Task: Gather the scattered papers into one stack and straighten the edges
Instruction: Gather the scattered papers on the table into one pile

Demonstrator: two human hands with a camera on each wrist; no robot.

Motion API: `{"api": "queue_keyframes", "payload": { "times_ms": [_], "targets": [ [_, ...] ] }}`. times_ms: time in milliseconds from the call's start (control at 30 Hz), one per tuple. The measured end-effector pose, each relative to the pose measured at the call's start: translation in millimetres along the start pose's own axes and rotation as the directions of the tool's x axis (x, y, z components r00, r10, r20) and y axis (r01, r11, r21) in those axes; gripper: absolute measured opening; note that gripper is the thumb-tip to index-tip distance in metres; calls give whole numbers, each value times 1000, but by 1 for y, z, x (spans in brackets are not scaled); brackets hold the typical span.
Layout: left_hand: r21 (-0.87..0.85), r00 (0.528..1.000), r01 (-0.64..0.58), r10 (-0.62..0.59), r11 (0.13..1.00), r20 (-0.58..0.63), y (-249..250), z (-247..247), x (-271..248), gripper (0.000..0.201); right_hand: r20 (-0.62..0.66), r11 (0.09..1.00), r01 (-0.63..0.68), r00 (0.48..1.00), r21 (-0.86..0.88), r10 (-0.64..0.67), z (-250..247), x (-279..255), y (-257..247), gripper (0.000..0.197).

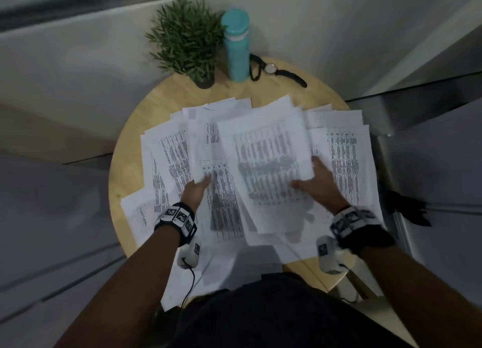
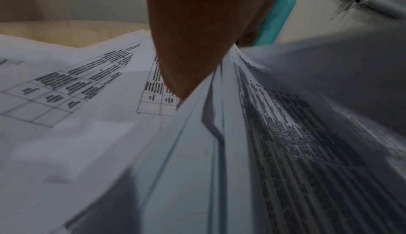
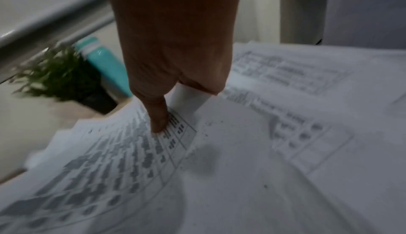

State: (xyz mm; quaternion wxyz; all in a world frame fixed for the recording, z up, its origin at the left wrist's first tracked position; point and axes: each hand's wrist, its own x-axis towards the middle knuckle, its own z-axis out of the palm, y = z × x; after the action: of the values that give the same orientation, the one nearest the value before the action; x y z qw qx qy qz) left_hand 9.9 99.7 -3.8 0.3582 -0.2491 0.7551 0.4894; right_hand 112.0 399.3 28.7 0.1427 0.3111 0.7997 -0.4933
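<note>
Round wooden table (image 1: 146, 105) carries the papers (image 1: 172, 152): printed sheets fanned and overlapping across most of the top, too many and too layered to count; some overhang the near edge. Two hands are on the pile. Right hand (image 1: 319, 182) grips the near right edge of one raised sheaf (image 1: 266, 152), thumb on top, fingers underneath. Left hand (image 1: 194, 190) has its fingers tucked under sheets; grasp cannot be told. At the far edge: one potted plant (image 1: 186, 38), one teal bottle (image 1: 236, 45), one wristwatch (image 1: 271, 68).
</note>
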Motion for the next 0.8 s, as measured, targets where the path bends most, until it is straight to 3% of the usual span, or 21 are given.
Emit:
{"api": "queue_keyframes", "payload": {
  "times_ms": [100, 167, 267, 300, 400, 500, 600, 667, 800],
  "targets": [
    [-54, 1000, 4, -4, 999, 4, 0, 10, -1, 86, 64, 994, 28, 998, -107, -21, 58, -2, 6, 72],
    [25, 1000, -9, 10, 1000, -25, -2, 14, -3, 88, 201, 985, 81, 978, -150, -50, 87, -5, 5, 67],
    [119, 999, -12, 16, 993, -28, -11, 11, 5, 61, 292, 981, 87, 956, -171, -34, 92, -6, 0, 51],
    [137, 999, -28, 31, 990, -20, -13, 9, 5, 53, 235, 985, 68, 972, -158, -30, 85, -4, 0, 46],
    [123, 999, -37, 37, 992, 2, -19, 3, 10, 61, -127, 988, -51, 991, -145, 32, 40, 8, 13, 33],
    [97, 999, -38, 35, 995, 27, -23, 2, 11, 30, -380, 914, -307, 905, -264, 194, -8, 17, 38, 49],
    [80, 999, -45, 43, 996, 27, -24, 6, 12, 27, -374, 831, -519, 825, -203, 424, -41, 24, 63, 73],
    [61, 998, -53, 52, 997, 17, -22, 8, 10, 27, -388, 791, -572, 794, -218, 468, -58, 31, 83, 91],
    [59, 998, -54, 52, 997, 38, -22, 7, 12, 32, -336, 841, -518, 828, -153, 449, -76, 38, 98, 114]
  ]
}}
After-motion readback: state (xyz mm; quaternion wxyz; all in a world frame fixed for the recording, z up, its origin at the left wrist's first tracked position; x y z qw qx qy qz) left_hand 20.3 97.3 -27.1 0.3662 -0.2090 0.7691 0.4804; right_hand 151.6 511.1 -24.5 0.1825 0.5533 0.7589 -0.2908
